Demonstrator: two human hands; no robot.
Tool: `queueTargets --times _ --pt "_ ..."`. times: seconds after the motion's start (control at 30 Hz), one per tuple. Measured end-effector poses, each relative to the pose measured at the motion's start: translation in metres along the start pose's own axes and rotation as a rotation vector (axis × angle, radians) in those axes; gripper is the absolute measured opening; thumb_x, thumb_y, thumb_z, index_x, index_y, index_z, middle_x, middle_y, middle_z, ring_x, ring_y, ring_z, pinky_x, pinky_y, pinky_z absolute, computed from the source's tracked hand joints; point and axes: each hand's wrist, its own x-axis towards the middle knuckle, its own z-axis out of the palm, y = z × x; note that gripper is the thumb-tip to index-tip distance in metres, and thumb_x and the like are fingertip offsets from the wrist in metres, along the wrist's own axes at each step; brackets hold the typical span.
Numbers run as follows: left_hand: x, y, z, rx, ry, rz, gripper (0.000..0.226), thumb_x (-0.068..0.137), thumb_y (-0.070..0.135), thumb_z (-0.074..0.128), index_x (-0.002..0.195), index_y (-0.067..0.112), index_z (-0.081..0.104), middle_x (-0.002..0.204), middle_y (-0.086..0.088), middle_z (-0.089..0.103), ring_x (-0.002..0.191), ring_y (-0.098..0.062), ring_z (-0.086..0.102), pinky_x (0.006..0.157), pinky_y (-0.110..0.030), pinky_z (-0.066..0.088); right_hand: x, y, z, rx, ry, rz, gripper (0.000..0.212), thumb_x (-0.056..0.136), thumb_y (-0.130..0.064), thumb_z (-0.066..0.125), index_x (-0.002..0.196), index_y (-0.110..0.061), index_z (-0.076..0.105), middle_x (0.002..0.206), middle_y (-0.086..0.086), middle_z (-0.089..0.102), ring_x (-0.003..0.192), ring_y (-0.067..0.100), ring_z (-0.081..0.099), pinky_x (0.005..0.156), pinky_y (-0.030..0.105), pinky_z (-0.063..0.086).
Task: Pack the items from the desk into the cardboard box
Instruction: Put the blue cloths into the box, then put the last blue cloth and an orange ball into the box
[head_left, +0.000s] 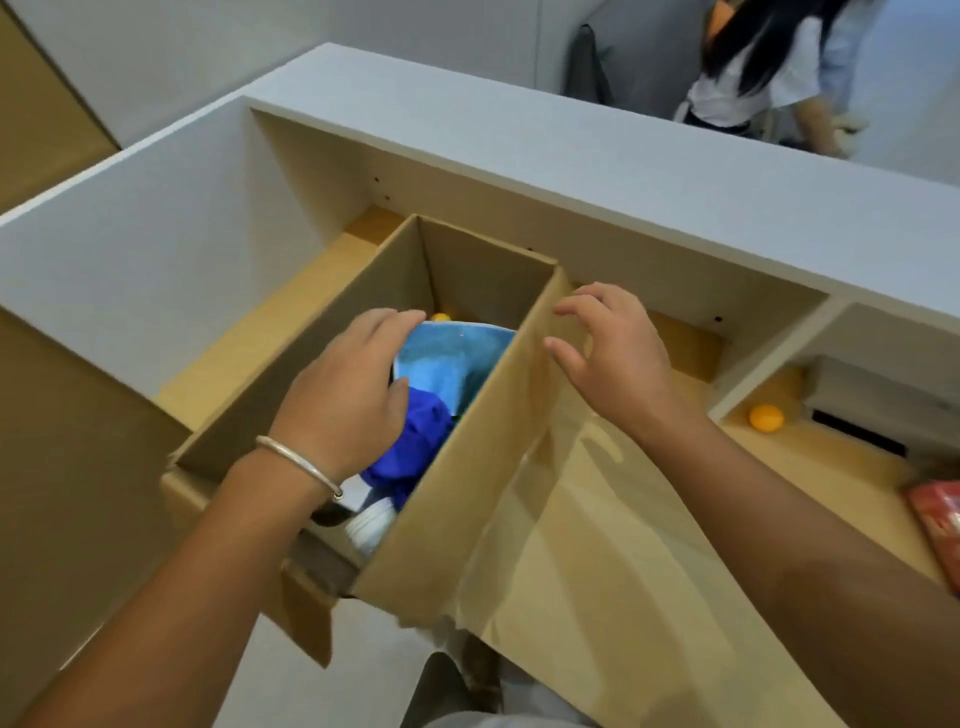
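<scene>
An open cardboard box (291, 358) stands on the wooden desk (587, 519) in the middle of the view. Inside it lie a light blue cloth (452, 358), a dark blue cloth (415, 447), a white object (371, 525) and an orange ball (440, 317) at the far end. My left hand (348, 384), with a silver bangle on the wrist, rests over the box opening with its fingers on the light blue cloth. My right hand (613, 353) hovers with fingers spread just beside the box's right flap (483, 452), holding nothing.
A second orange ball (765, 417) lies in the desk compartment at the right, next to a grey device (883, 400). A red packet (943, 525) sits at the right edge. Grey partition walls (571, 166) ring the desk. Another person (753, 67) stands beyond the partition.
</scene>
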Motion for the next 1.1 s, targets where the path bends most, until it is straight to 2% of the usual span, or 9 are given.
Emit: queueTargets --times 0.1,0.27,0.4,0.5,0.67,0.83,1.0,1.1 --pt "0.011 0.041 0.023 0.018 -0.024 0.078 0.059 0.086 0.018 0.061 0.141 0.022 0.04 0.142 0.001 0.042 0.128 -0.02 0.043 0.1 -0.041 0.042 -0.029 0.038 -0.024 -0.016 0.016 0.09 0.033 0.086 -0.04 0.065 0.117 -0.03 0.062 0.12 -0.009 0.056 0.118 0.011 0.045 0.097 0.027 0.035" --pt "0.023 0.119 0.071 0.085 -0.069 0.209 0.068 0.085 0.036 0.066 0.145 0.021 0.037 0.15 -0.008 0.035 0.14 -0.025 0.027 0.114 -0.041 0.025 -0.088 0.113 -0.075 -0.091 0.041 0.208 0.035 0.086 -0.04 0.065 0.118 -0.026 0.061 0.12 -0.007 0.057 0.118 0.012 0.046 0.099 0.033 0.038" --pt "0.028 0.175 0.12 0.179 -0.176 0.244 0.079 0.084 0.059 0.055 0.149 0.031 0.021 0.158 -0.005 0.02 0.145 -0.022 0.013 0.117 -0.043 0.017 -0.143 0.172 -0.115 -0.114 0.061 0.319 0.036 0.084 -0.035 0.069 0.116 -0.02 0.064 0.117 0.001 0.059 0.115 0.02 0.049 0.098 0.037 0.04" --pt "0.026 0.216 0.158 0.23 -0.241 0.322 0.084 0.083 0.066 0.048 0.151 0.03 0.015 0.158 -0.007 0.019 0.146 -0.024 0.013 0.117 -0.045 0.019 -0.188 0.214 -0.14 -0.129 0.076 0.423 0.038 0.082 -0.034 0.071 0.116 -0.018 0.064 0.117 0.004 0.059 0.114 0.023 0.049 0.095 0.04 0.041" --pt "0.017 0.277 0.218 0.234 -0.309 0.457 0.085 0.081 0.066 0.052 0.15 0.027 0.018 0.154 -0.01 0.027 0.142 -0.027 0.022 0.114 -0.042 0.021 -0.259 0.267 -0.167 -0.146 0.07 0.619 0.047 0.081 -0.035 0.072 0.123 -0.019 0.06 0.124 0.005 0.057 0.116 0.024 0.047 0.095 0.042 0.042" --pt "0.013 0.328 0.277 0.217 -0.376 0.543 0.085 0.08 0.062 0.057 0.149 0.025 0.021 0.149 -0.01 0.031 0.137 -0.028 0.028 0.109 -0.043 0.03 -0.32 0.307 -0.183 -0.143 0.051 0.78 0.057 0.077 -0.037 0.074 0.129 -0.02 0.056 0.129 0.004 0.054 0.12 0.024 0.047 0.1 0.042 0.041" --pt "0.023 0.358 0.33 0.171 -0.43 0.465 0.088 0.081 0.054 0.063 0.151 0.026 0.017 0.157 -0.014 0.019 0.143 -0.03 0.017 0.114 -0.045 0.024 -0.356 0.338 -0.185 -0.152 -0.007 0.861 0.071 0.074 -0.043 0.076 0.135 -0.015 0.051 0.139 0.011 0.047 0.127 0.029 0.043 0.105 0.044 0.037" --pt "0.043 0.365 0.355 0.129 -0.438 0.386 0.087 0.082 0.048 0.065 0.151 0.028 0.016 0.157 -0.016 0.014 0.143 -0.034 0.016 0.113 -0.042 0.022 -0.363 0.351 -0.179 -0.141 -0.037 0.874 0.08 0.072 -0.05 0.074 0.14 -0.019 0.045 0.147 0.012 0.039 0.135 0.029 0.034 0.108 0.048 0.033"
